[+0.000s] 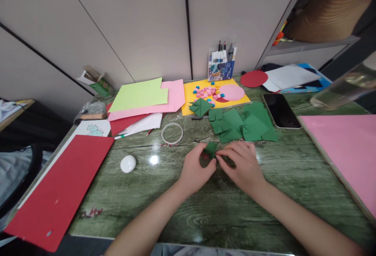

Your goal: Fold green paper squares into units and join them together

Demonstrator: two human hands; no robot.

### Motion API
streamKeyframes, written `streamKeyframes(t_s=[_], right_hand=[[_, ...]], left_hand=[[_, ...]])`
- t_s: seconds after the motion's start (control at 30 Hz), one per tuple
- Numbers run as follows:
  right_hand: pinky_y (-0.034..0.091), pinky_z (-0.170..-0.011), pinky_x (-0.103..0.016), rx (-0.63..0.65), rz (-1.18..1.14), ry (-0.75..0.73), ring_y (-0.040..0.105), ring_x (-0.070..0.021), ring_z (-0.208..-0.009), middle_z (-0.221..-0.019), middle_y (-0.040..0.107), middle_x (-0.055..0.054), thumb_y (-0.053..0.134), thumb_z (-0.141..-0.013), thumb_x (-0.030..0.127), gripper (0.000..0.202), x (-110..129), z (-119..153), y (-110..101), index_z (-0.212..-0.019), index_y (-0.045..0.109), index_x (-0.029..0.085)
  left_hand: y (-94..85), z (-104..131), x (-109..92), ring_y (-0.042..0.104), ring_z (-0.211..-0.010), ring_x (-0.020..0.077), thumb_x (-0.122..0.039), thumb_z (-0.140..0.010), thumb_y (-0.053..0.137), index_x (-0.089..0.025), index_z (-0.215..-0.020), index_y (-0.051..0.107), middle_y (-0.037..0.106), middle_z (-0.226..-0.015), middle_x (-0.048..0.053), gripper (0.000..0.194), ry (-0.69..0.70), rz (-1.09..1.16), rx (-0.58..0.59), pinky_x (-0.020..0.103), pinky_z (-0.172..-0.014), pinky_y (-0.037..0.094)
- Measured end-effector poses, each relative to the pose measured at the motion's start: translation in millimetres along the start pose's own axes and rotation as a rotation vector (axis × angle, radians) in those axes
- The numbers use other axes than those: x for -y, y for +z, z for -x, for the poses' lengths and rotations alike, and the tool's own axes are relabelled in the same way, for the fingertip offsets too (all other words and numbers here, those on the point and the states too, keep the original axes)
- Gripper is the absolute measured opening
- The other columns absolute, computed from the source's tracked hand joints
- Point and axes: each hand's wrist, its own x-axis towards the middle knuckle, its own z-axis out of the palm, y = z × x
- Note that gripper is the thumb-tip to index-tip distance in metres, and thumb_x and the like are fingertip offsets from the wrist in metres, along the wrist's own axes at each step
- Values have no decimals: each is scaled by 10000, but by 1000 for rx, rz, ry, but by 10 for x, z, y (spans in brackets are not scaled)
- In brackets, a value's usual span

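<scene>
Between my two hands is a small folded piece of green paper [210, 149], held just above the table near its middle. My left hand [196, 168] grips its left side with thumb and fingers curved around it. My right hand [243, 164] pinches its right edge between thumb and forefinger. Just beyond lie several green paper pieces [232, 124], some flat and some folded, overlapping each other. Another folded green piece [200, 107] rests at the edge of a yellow sheet [188, 98]. The fingers partly hide the piece in my hands.
Left of my hands are a white ring [172, 133], a round white object [128, 164] and a red sheet [63, 189]. A phone [281, 111], a pink sheet [346, 150] and a clear bottle [343, 85] stand or lie right. A marker pack [221, 66] leans on the back wall.
</scene>
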Motion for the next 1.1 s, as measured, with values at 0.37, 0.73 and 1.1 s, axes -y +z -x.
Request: streamKeyframes(t_s=[0.37, 0.73, 1.1], right_hand=[[315, -744, -342, 35, -24, 9, 541, -160, -757, -763, 622, -21, 568, -818, 202, 57, -37, -17, 9, -795, 620, 195], [320, -741, -341, 30, 2, -103, 538, -156, -745, -766, 638, -27, 555, -833, 199, 75, -58, -12, 8, -823, 628, 188], [326, -734, -338, 14, 25, -127, 532, -158, -741, -751, 630, -23, 546, -817, 181, 69, -36, -16, 23, -798, 612, 191]], left_hand=[[-15, -12, -13, 522, -752, 132, -133, -722, 524, -186, -878, 523, 559, -801, -10, 165, -12, 41, 10, 250, -707, 427], [-26, -22, -3, 506, -719, 127, -140, -720, 533, -189, -833, 507, 528, -746, -23, 125, -29, 29, 5, 238, -673, 415], [-16, -14, -7, 513, -710, 138, -159, -717, 541, -184, -818, 512, 532, -728, -14, 108, -70, 59, 20, 244, -659, 427]])
